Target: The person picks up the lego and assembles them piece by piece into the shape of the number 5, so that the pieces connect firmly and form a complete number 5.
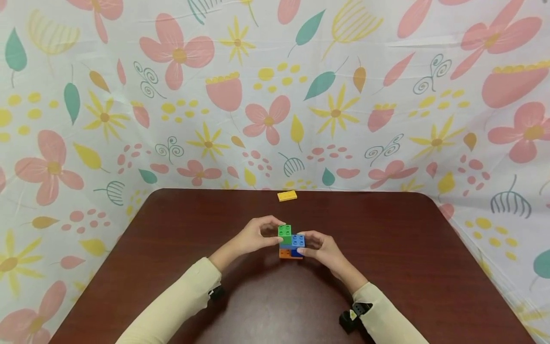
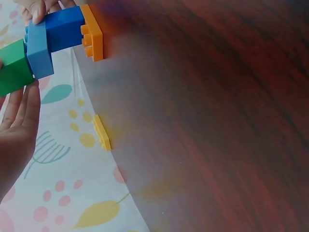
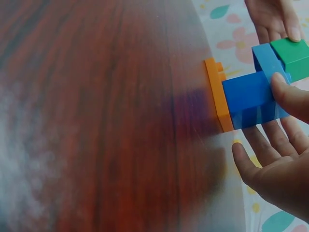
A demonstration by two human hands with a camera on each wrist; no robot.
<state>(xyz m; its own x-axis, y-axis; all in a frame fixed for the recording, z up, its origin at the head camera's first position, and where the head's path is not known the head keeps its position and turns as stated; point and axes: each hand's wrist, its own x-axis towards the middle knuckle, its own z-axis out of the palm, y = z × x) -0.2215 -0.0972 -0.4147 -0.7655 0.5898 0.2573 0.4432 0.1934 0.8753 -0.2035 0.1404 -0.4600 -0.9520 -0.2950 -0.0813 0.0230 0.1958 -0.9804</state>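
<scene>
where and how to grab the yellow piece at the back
I'd pinch the yellow piece by its two long sides, coming from above: it lies flat and thin on the table, near the far edge, longer than wide, so its underside looks blocked. The left hand grips the green block and the right hand the light blue block, so one likely needs freeing.

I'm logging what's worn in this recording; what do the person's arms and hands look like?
The sleeves are plain pale cream. The left hand and right hand wear no gloves. A black device shows by the left wrist, another by the right.
</scene>
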